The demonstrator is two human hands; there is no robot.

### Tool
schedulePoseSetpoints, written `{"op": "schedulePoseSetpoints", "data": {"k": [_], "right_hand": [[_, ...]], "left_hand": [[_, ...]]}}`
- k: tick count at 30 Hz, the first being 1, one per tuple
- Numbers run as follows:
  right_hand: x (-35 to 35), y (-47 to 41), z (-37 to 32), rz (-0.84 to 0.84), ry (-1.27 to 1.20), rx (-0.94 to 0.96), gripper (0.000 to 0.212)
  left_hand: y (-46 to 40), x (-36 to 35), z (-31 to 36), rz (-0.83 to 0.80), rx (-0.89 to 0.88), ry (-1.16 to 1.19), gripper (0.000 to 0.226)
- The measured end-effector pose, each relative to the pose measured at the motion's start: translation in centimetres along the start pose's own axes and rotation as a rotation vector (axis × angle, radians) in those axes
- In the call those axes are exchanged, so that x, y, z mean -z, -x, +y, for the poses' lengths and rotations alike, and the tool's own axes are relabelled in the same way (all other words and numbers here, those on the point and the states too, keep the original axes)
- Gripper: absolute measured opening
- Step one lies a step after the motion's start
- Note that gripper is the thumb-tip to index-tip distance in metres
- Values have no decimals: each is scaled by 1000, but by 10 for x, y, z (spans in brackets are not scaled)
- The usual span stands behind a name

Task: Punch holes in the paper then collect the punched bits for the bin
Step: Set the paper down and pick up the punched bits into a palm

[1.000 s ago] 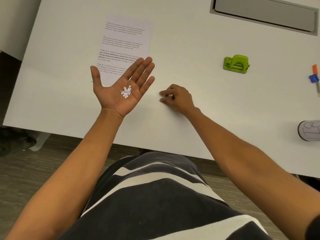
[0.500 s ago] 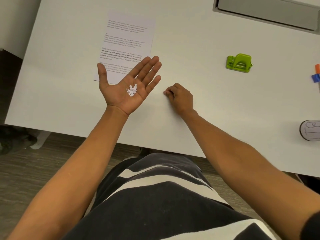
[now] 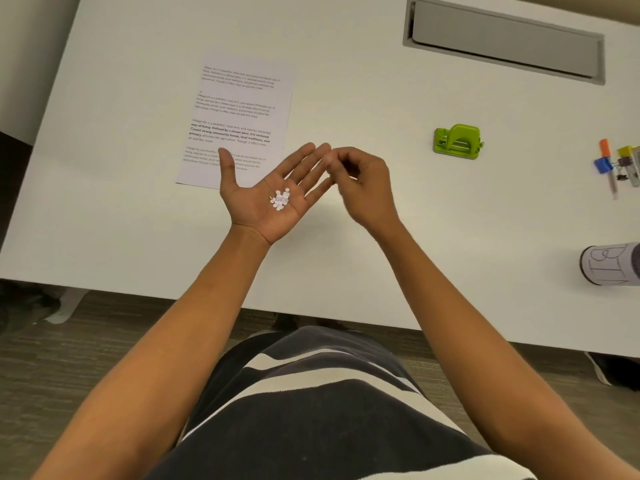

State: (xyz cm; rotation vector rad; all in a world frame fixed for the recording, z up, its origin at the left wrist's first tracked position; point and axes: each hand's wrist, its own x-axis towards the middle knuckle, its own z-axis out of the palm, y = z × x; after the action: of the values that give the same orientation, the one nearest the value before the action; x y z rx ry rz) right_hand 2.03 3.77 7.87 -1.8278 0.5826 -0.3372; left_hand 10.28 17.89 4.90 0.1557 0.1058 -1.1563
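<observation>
My left hand (image 3: 254, 206) lies flat, palm up, just above the white table (image 3: 121, 230). A small heap of white punched bits (image 3: 280, 199) rests in its palm. My right hand (image 3: 363, 188) is raised beside the left fingertips, blurred, with fingers and thumb curled together. Anything between them is too small to see. The printed paper (image 3: 242, 109) lies flat behind my left hand, which covers its near corner. The green hole punch (image 3: 457, 143) stands to the right, away from both hands.
A white cylinder with handwritten letters (image 3: 609, 263) lies at the right edge of the table. Markers and clips (image 3: 614, 164) sit beyond it. A grey cable hatch (image 3: 502, 43) is set into the far right of the table. The near table edge runs under my forearms.
My right hand has lifted off the table and moved up-left to my left fingertips. My left hand stays flat with the bits in its palm.
</observation>
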Motion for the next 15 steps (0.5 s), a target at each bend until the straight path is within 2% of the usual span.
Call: {"op": "schedulePoseSetpoints", "data": {"k": [5,7,11,15], "right_hand": [[-4,14,-32,-213,293,149,9],[-3,16,-38,-277,407,146,15],[6,17,-41,-305,508,152,26],[11,11,-37,-296,512,195,21]], "left_hand": [[-13,-6,-6,-42,56,-47,122],[-17,-6,-8,-68,74,-46,123],[-23,-6,-10,-83,94,-37,123],[-27,-7,-9,-94,105,-41,122]]}}
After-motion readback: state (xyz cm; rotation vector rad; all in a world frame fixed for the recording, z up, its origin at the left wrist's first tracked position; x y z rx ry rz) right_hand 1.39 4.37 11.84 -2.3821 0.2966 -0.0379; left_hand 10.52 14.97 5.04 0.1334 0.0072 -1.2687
